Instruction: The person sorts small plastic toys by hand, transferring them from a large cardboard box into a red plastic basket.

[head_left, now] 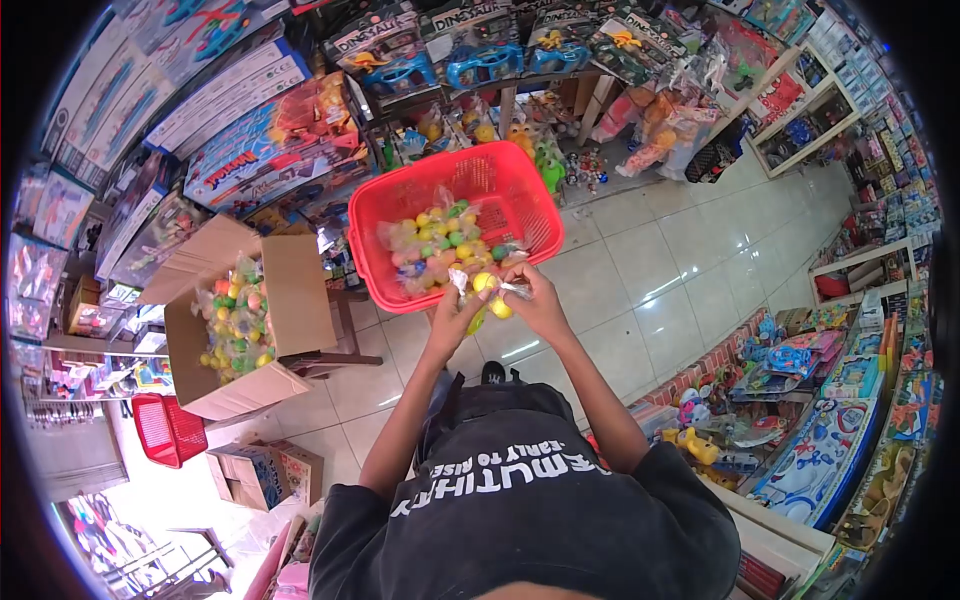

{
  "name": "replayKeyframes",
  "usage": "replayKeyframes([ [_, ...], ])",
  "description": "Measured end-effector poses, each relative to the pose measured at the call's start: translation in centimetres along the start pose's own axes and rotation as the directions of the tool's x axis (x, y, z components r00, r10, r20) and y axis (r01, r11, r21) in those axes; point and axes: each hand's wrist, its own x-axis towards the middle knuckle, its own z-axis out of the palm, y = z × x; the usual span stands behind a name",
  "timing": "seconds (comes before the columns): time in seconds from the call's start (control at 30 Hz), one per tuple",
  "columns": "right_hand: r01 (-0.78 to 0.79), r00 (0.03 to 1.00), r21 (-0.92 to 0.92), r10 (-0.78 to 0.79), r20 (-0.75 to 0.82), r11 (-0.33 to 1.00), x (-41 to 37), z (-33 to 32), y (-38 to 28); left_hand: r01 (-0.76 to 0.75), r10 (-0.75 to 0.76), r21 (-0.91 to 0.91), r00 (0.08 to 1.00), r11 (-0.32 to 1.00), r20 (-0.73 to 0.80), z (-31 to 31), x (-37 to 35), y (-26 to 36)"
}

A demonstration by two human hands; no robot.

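My left hand (pixel 462 315) and my right hand (pixel 537 303) are close together over the near edge of a red plastic basket (pixel 545 190). Between them is a small clear plastic bag of yellow balls (pixel 485 282). The left fingers pinch one side of it, with a white crumpled bit of plastic sticking up beside them. Fingers of the right hand are closed on the other side, by a twisted end of the plastic. Inside the basket lie several clear bags of coloured balls (pixel 440 235), yellow, green, orange and pink.
An open cardboard box (pixel 300 290) of bagged coloured balls (pixel 238 315) stands on the left. Below it are a smaller red basket (pixel 168 428) and a carton (pixel 250 475) on the tiled floor (pixel 640 270). Dinosaur toy packs (pixel 470 45) line the shelf ahead; toys crowd the right side.
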Motion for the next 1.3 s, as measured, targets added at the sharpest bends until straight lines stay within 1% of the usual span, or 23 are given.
replayKeyframes([
  [0.07, 0.017, 1.0, 0.055, -0.017, 0.002, 0.998, 0.5, -0.8, 0.5, 0.033, -0.038, 0.086, 0.998, 0.996, 0.055, 0.4, 0.8, -1.0],
  [0.1, 0.014, 1.0, 0.059, -0.014, 0.003, 0.998, 0.8, -1.2, 0.6, 0.008, -0.012, 0.076, 0.999, 0.997, 0.048, 0.8, 1.2, -0.8],
  [0.17, -0.011, 0.999, -0.019, 0.012, 0.039, 1.0, 1.7, -1.9, 0.8, 0.026, -0.03, 0.098, 0.999, 0.995, 0.041, 1.0, 2.0, -0.4],
  [0.2, -0.019, 0.999, -0.015, 0.02, 0.038, 1.0, 2.1, -2.1, 0.4, 0.042, -0.046, 0.115, 0.998, 0.992, 0.036, 1.0, 2.4, -0.4],
  [0.27, -0.004, 0.997, -0.077, 0.009, 0.075, 0.997, 3.2, -2.7, -0.3, 0.047, -0.048, 0.122, 0.999, 0.991, 0.008, 1.2, 3.4, -0.6],
  [0.3, -0.013, 0.997, -0.078, 0.019, 0.073, 0.997, 3.9, -3.1, -0.4, 0.004, -0.005, 0.161, 1.0, 0.987, 0.004, 1.5, 3.9, -0.1],
  [0.33, -0.003, 0.996, -0.108, 0.012, 0.088, 0.994, 4.6, -3.5, -0.4, -0.038, 0.039, 0.2, 0.999, 0.979, 0.0, 1.6, 4.5, 0.1],
  [0.5, 0.072, 0.984, -0.175, -0.042, 0.17, 0.982, 9.6, -4.9, 0.1, -0.01, 0.011, 0.201, 1.0, 0.979, -0.002, 0.5, 8.7, -1.8],
  [0.6, 0.05, 0.981, -0.214, -0.008, 0.194, 0.976, 13.0, -5.7, 0.1, -0.002, 0.012, 0.124, 0.997, 0.992, -0.078, -0.8, 11.2, -2.8],
  [0.67, 0.067, 0.976, -0.337, 0.009, 0.219, 0.939, 15.4, -6.0, 0.8, -0.112, 0.159, 0.274, 0.975, 0.955, -0.155, -2.4, 12.8, -3.7],
  [0.7, 0.067, 0.972, -0.341, 0.015, 0.233, 0.938, 16.6, -6.0, 1.7, -0.045, 0.083, 0.179, 0.974, 0.983, -0.21, -2.9, 13.4, -3.7],
  [0.73, 0.101, 0.966, -0.422, 0.011, 0.256, 0.901, 17.6, -6.1, 3.0, -0.04, 0.078, 0.171, 0.971, 0.985, -0.224, -3.6, 13.8, -3.6],
  [0.77, 0.138, 0.96, -0.497, 0.008, 0.28, 0.857, 18.5, -6.0, 4.4, 0.012, 0.04, 0.209, 0.969, 0.978, -0.243, -4.3, 14.2, -3.4],
  [0.8, 0.141, 0.956, -0.499, 0.014, 0.293, 0.855, 19.1, -5.9, 6.0, 0.064, 0.003, 0.247, 0.965, 0.967, -0.261, -4.9, 14.6, -3.1],
  [0.87, 0.195, 0.938, -0.669, 0.064, 0.341, 0.717, 20.3, -5.6, 8.8, 0.092, -0.02, 0.231, 0.954, 0.969, -0.299, -5.8, 15.4, -3.1],
  [0.9, 0.149, 0.927, -0.725, 0.159, 0.339, 0.673, 20.8, -5.3, 9.3, 0.102, -0.039, 0.193, 0.952, 0.976, -0.303, -6.3, 15.7, -3.6],
  [0.93, 0.149, 0.924, -0.724, 0.166, 0.343, 0.673, 21.2, -5.1, 10.6, 0.114, -0.062, 0.156, 0.95, 0.981, -0.305, -6.5, 15.9, -3.8],
  [1.0, 0.235, 0.87, -0.816, 0.261, 0.419, 0.528, 21.8, -4.6, 12.5, 0.115, -0.059, 0.164, 0.948, 0.98, -0.314, -6.8, 16.4, -4.3],
  [1.03, 0.176, 0.876, -0.868, 0.329, 0.354, 0.465, 21.7, -4.0, 12.8, 0.11, -0.05, 0.175, 0.947, 0.978, -0.316, -6.8, 16.4, -4.4],
  [1.17, 0.177, 0.862, -0.847, 0.337, 0.379, 0.501, 21.0, -3.3, 17.5, 0.15, -0.088, 0.195, 0.952, 0.969, -0.293, -7.0, 16.8, -4.6],
  [1.23, 0.247, 0.81, -0.873, 0.405, 0.424, 0.42, 20.5, -3.1, 18.5, 0.19, -0.135, 0.176, 0.95, 0.966, -0.283, -6.8, 16.9, -4.5],
  [1.27, 0.248, 0.806, -0.872, 0.41, 0.428, 0.422, 20.3, -3.2, 18.9, 0.197, -0.141, 0.174, 0.947, 0.965, -0.287, -6.6, 16.9, -4.5],
  [1.3, 0.222, 0.802, -0.856, 0.412, 0.433, 0.467, 20.5, -3.2, 19.1, 0.223, -0.164, 0.185, 0.944, 0.957, -0.286, -6.6, 16.9, -4.4],
])
